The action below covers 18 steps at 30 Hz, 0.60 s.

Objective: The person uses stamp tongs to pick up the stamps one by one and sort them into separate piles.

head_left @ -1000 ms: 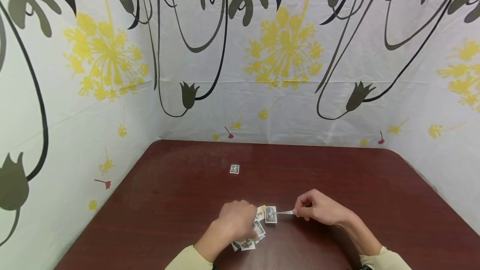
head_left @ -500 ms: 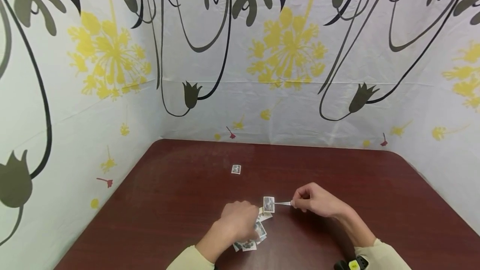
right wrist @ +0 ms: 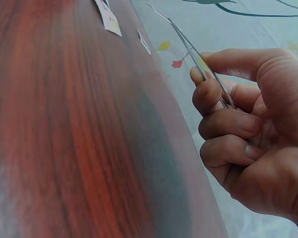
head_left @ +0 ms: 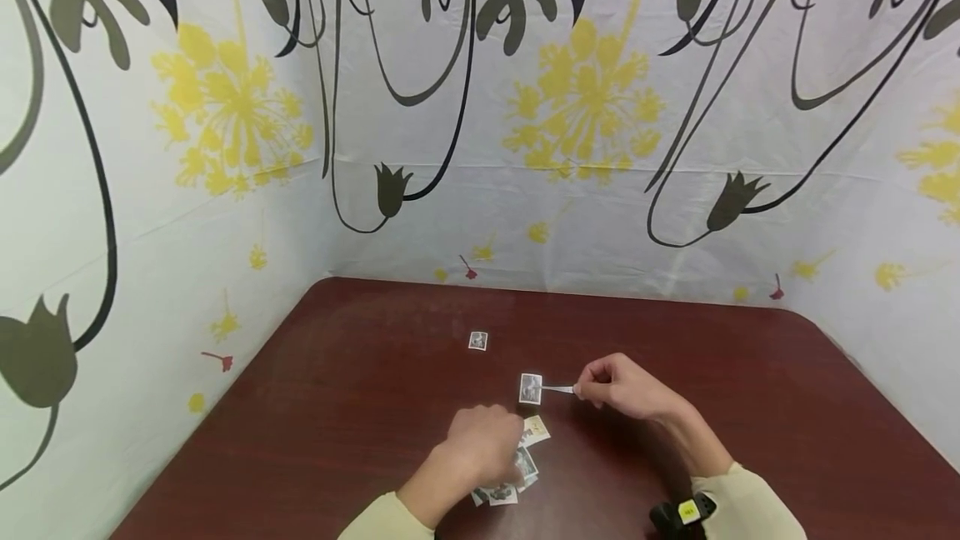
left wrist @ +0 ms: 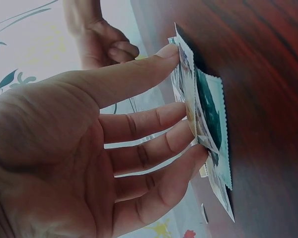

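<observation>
Between its thumb and fingers my right hand (head_left: 626, 387) pinches a pair of metal tweezers (head_left: 558, 389). At the tweezers' tips hangs a small grey postage stamp (head_left: 530, 389) with a white border, over the table beyond the pile. My left hand (head_left: 480, 444) rests its fingertips on a loose pile of several stamps (head_left: 501, 494), partly hiding them. In the left wrist view, its thumb and fingers lie spread against the overlapping stamps (left wrist: 212, 109), which have toothed edges. The right wrist view shows the tweezers (right wrist: 184, 39) slanting up from the curled fingers.
A single stamp (head_left: 477, 341) lies farther back on the dark red wooden table (head_left: 360, 373). A white cloth (head_left: 420, 132) with plant prints hangs behind and along the sides. A black band with a yellow label (head_left: 688, 511) is at the right sleeve.
My right hand has moved away from me and slightly left, carrying the stamp in the tweezers off the pile toward the far stamp. The left hand stays on the pile.
</observation>
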Available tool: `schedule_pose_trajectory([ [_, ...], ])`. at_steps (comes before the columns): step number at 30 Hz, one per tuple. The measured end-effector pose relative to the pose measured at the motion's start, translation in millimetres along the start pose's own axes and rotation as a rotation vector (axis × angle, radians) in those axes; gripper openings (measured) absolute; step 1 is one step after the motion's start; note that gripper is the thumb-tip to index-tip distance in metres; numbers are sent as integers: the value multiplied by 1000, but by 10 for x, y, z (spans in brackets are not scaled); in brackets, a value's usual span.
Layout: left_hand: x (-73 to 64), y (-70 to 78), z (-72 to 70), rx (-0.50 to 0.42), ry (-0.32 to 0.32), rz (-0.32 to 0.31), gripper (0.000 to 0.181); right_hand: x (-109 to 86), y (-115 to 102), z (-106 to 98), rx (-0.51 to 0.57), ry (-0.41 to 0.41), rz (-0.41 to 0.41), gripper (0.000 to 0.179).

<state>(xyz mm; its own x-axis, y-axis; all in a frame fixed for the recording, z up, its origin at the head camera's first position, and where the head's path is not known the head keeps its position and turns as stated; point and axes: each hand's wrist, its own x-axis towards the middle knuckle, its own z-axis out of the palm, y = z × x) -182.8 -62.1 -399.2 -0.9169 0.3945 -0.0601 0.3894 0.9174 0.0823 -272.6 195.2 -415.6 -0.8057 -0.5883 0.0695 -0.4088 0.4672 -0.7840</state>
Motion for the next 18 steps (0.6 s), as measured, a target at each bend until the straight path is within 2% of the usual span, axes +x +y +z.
schedule_pose_trajectory([
  [18,10,7,2,-7,-13,-5,35,176,42,50,-7,33,66,28],
])
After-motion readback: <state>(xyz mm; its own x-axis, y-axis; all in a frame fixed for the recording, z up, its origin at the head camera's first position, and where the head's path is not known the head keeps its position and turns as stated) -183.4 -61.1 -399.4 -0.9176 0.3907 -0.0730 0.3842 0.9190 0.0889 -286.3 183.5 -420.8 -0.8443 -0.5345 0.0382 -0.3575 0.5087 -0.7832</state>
